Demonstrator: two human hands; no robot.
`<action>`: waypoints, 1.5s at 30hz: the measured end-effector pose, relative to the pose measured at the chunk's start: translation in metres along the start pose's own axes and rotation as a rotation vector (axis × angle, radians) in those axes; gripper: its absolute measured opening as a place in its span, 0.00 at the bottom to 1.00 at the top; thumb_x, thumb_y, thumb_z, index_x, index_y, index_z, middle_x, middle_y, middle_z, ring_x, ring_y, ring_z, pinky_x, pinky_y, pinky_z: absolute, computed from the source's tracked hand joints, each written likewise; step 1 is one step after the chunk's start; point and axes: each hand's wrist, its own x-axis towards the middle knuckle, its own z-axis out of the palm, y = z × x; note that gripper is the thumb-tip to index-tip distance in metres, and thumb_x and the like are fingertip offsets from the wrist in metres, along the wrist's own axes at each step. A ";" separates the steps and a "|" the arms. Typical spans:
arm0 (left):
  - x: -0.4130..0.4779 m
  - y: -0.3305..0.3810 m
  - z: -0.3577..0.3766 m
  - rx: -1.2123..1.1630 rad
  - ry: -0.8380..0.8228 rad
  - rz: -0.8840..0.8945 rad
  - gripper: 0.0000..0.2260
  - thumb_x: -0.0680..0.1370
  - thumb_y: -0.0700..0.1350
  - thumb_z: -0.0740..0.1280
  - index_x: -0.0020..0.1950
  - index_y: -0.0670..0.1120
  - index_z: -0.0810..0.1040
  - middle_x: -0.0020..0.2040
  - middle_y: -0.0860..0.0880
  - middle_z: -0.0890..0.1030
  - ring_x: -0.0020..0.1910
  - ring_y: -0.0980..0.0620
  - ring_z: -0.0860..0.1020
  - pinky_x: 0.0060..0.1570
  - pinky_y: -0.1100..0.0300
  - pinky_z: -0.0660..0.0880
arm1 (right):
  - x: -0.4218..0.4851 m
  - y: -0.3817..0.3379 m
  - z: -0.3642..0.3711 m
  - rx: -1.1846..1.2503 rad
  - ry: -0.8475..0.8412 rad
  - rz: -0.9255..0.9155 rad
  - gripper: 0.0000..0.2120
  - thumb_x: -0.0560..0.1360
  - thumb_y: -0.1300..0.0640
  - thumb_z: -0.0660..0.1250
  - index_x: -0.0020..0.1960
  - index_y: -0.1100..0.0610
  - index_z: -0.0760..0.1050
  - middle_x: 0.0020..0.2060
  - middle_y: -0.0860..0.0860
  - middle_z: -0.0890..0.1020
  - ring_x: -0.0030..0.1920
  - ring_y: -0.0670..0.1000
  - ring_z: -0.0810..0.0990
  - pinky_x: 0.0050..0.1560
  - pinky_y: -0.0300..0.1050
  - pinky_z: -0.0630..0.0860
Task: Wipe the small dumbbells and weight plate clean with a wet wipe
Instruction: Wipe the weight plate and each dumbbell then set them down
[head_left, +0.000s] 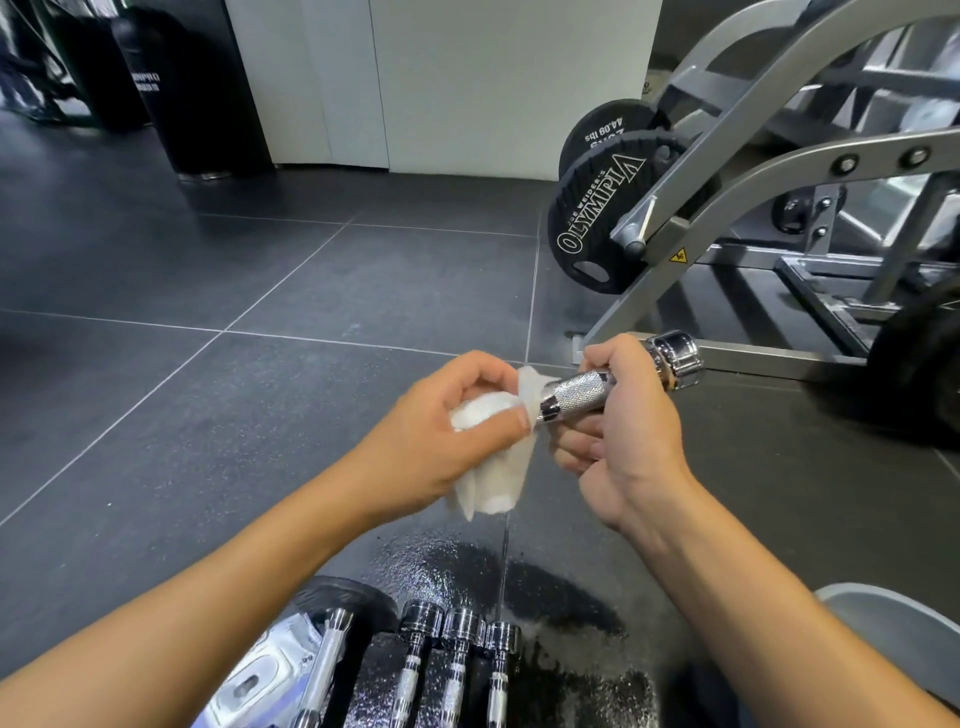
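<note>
My right hand (631, 431) grips the knurled handle of a small chrome dumbbell (576, 392) held above the floor, its far head pointing up to the right. My left hand (441, 431) holds a white wet wipe (493, 467) wrapped over the dumbbell's near head, which is hidden inside the wipe. Below, near the bottom edge, three more small chrome dumbbells (457, 660) lie side by side on the floor. A dark round weight plate (358, 592) lies just left of them, partly covered by my left forearm.
A wet wipe packet (260, 675) lies at the bottom left with a chrome bar (327, 660) across it. A wet patch (545, 582) darkens the floor tiles. A grey machine frame (727, 218) with black Olympia plates (597, 213) stands at the right. A grey seat edge (893, 618) sits at lower right.
</note>
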 end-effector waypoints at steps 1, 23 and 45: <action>0.000 0.004 0.004 -0.032 0.023 -0.057 0.08 0.74 0.53 0.72 0.50 0.52 0.81 0.41 0.54 0.81 0.38 0.57 0.76 0.40 0.61 0.74 | 0.000 0.001 0.000 0.011 -0.009 0.006 0.16 0.76 0.53 0.62 0.33 0.50 0.61 0.23 0.49 0.55 0.21 0.47 0.51 0.28 0.41 0.47; -0.003 0.005 -0.029 -1.041 -0.440 -0.391 0.27 0.72 0.35 0.52 0.65 0.35 0.81 0.63 0.35 0.82 0.60 0.39 0.82 0.62 0.47 0.79 | -0.011 -0.008 -0.009 -0.362 -0.147 -0.743 0.18 0.73 0.49 0.60 0.34 0.59 0.57 0.33 0.64 0.59 0.31 0.57 0.59 0.30 0.48 0.58; 0.009 0.024 0.029 -0.679 0.341 -0.415 0.06 0.83 0.41 0.62 0.48 0.41 0.76 0.32 0.44 0.79 0.23 0.52 0.73 0.19 0.65 0.64 | -0.003 0.008 0.001 -0.131 -0.059 -0.390 0.09 0.70 0.50 0.64 0.36 0.49 0.64 0.33 0.55 0.64 0.32 0.52 0.65 0.29 0.41 0.61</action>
